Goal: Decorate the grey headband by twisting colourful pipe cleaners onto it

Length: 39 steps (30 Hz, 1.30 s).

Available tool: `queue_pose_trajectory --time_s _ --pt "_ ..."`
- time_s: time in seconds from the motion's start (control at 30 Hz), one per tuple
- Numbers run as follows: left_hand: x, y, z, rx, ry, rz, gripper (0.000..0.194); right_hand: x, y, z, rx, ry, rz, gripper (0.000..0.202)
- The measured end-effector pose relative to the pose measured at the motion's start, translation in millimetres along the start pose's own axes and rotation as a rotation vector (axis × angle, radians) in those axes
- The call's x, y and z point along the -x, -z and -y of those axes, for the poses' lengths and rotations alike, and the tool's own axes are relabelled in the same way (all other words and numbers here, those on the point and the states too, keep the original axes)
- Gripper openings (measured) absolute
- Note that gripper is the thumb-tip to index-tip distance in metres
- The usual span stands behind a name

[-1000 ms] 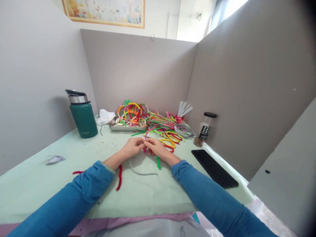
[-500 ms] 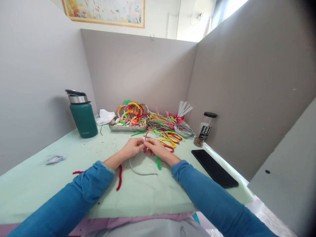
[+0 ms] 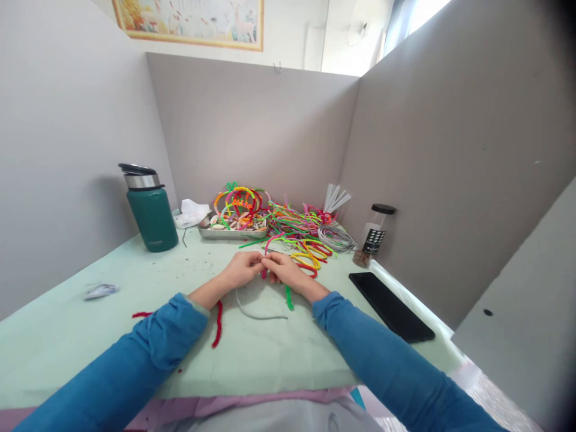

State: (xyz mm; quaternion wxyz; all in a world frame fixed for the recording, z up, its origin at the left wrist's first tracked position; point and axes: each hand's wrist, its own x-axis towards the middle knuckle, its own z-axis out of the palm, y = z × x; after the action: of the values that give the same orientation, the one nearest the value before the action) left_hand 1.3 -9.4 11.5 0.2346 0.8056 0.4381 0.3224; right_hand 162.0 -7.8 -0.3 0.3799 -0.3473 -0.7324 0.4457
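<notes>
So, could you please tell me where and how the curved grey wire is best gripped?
I'd probably pinch the grey wire by its right tip, from the near side: that tip lies uncovered, while the other end runs towards the left hand.

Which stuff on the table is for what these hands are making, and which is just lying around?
Seems part of it:
- pink fuzzy stick, pinched where left hand and right hand meet
- heap of fuzzy sticks
- coiled grey wire

Probably just lying around:
- green bottle
- black-lidded jar
- flat black phone
</notes>
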Motion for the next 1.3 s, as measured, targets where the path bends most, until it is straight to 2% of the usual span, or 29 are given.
queue_pose_trajectory --time_s 0.67,1.3 --pt "0.3 1.0 0.8 -0.157 -0.040 0.019 0.025 2.1 -1.6 3.9 0.139 0.028 -0.006 0.022" --pt "0.7 1.3 -0.1 -0.186 -0.055 0.018 0.023 1.2 -2.0 2.5 0.140 0.024 -0.003 0.021"
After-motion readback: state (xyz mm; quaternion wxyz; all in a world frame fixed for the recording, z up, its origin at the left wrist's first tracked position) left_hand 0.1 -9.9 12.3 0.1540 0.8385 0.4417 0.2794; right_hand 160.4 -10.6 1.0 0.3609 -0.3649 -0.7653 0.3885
